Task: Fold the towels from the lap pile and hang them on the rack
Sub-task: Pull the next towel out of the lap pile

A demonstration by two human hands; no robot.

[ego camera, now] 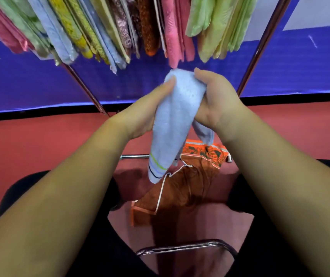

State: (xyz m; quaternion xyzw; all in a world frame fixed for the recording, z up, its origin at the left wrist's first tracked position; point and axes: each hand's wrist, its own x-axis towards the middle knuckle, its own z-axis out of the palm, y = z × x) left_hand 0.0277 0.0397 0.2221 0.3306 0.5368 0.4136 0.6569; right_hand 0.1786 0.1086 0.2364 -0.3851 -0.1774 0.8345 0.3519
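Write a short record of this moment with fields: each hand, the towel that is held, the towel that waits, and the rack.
left hand: holds the light blue towel near its top, thumb on the front
right hand: grips the same towel at its upper right edge
light blue towel: hangs down from both hands, striped end lowest, not yet hung
orange towel: lies crumpled below the hands, between the knees
rack: metal frame; many folded towels hang in a row above the hands
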